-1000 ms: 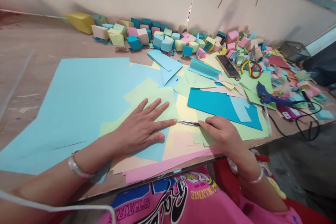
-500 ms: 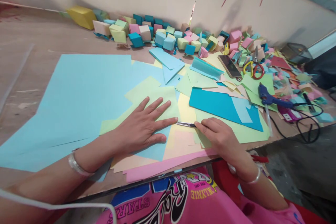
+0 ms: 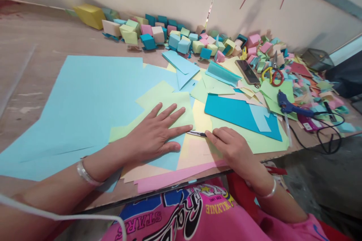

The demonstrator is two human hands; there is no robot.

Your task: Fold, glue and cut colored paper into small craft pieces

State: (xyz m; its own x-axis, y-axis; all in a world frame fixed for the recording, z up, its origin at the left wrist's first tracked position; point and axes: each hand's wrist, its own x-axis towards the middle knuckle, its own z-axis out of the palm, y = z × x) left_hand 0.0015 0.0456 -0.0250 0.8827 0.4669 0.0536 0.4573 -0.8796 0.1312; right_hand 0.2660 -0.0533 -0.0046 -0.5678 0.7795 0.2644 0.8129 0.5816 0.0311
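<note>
My left hand (image 3: 154, 133) lies flat with fingers spread, pressing on a pale green sheet of paper (image 3: 179, 99). My right hand (image 3: 230, 147) is closed around a craft knife (image 3: 197, 133), its blade pointing left at the tip of my left index finger, along the green sheet's lower edge. Beneath the hands are overlapping sheets: a large light blue sheet (image 3: 98, 86), a peach sheet (image 3: 192, 150) and a pink strip (image 3: 169, 179) along the table's front edge. A dark teal sheet (image 3: 229, 111) lies just beyond my right hand.
Several small paper boxes (image 3: 158, 34) line the wall, with a larger yellow box (image 3: 89, 16) at left. To the right are a phone (image 3: 247, 71), scissors (image 3: 272, 76), a blue glue gun (image 3: 291, 105) with its cord, and paper scraps (image 3: 325, 86).
My right hand and the craft knife have moved slightly left along the edge of the green sheet. My left hand stays pressed on the paper. The view has shifted a little.
</note>
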